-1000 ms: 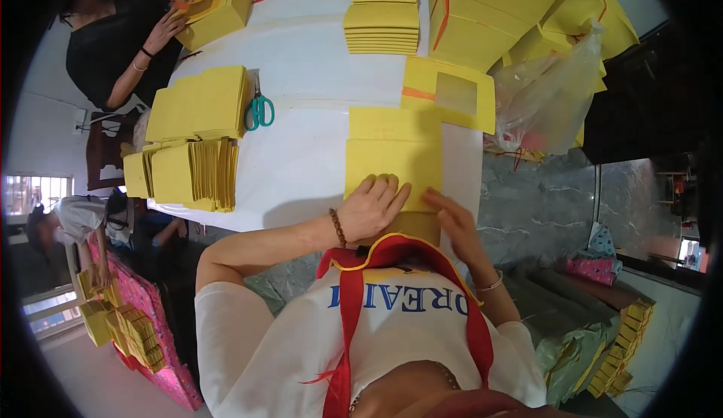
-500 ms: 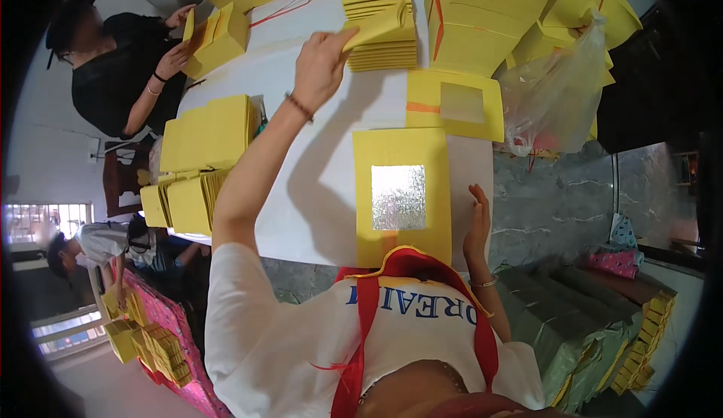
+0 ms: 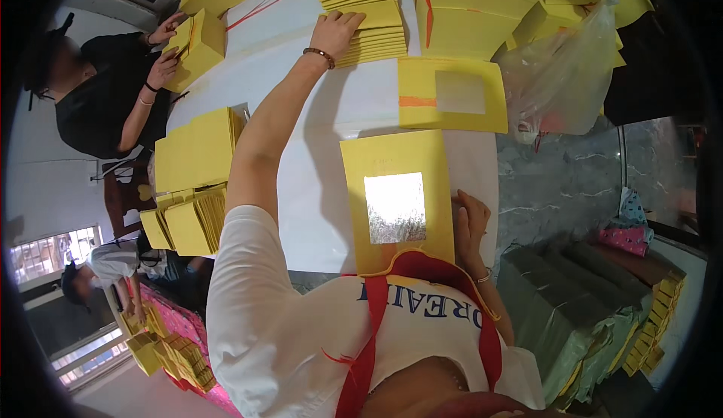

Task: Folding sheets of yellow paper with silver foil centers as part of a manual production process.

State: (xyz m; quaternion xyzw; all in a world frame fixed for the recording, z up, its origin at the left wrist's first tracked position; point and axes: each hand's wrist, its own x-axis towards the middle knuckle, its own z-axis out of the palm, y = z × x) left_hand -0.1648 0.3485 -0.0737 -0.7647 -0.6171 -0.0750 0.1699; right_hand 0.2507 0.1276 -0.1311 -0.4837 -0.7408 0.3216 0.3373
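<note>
My left hand (image 3: 337,34) rests on a stack of folded yellow paper bundles (image 3: 374,41) at the far middle of the table. Its fingers lie over the uppermost bundle; the thumb is out of sight. Close in front of my body is a pile of yellow paper sheets (image 3: 392,154), with a shiny silver square (image 3: 395,207) on its top sheet. Beside that pile's right edge, my right hand (image 3: 471,226) has its fingers apart and slightly bent, holding nothing. Farther back lies another yellow sheet (image 3: 493,102) with a dull square and an orange band.
Tall yellow paper stacks (image 3: 474,38) and a clear plastic bag (image 3: 565,79) stand at the far right. More stacks (image 3: 194,151) line the left. A person in black (image 3: 102,86) handles a yellow bundle (image 3: 197,49). Green-wrapped bales (image 3: 565,305) sit at the lower right.
The bundle my left hand held tilted now lies flat on its stack, with that hand resting over it. My right hand has moved down slightly, its fingers leaning toward the sheet pile.
</note>
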